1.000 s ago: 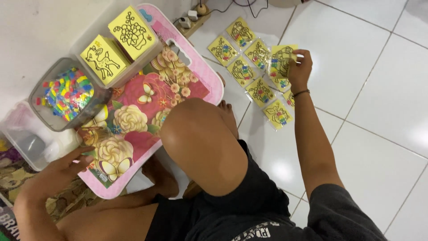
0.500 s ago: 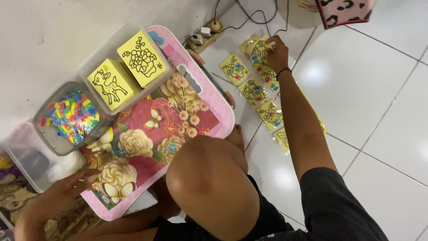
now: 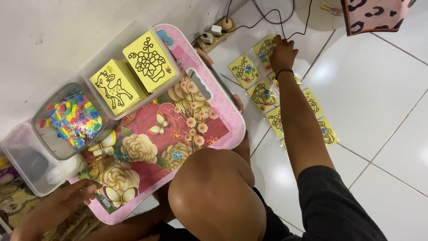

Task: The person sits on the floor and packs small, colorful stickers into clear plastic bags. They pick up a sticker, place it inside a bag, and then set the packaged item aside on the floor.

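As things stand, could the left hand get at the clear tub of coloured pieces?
Probably yes. The left hand rests on the floral tray's near corner, and the tub of coloured pieces sits just beyond it, open-topped, with nothing between them.

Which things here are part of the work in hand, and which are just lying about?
In use:
- right hand on a bagged yellow picture card
- row of bagged cards on the floor
- left hand at the edge of the floral lap table

Lying about:
- clear tub of colourful pieces
- power strip
- spotted pink bag
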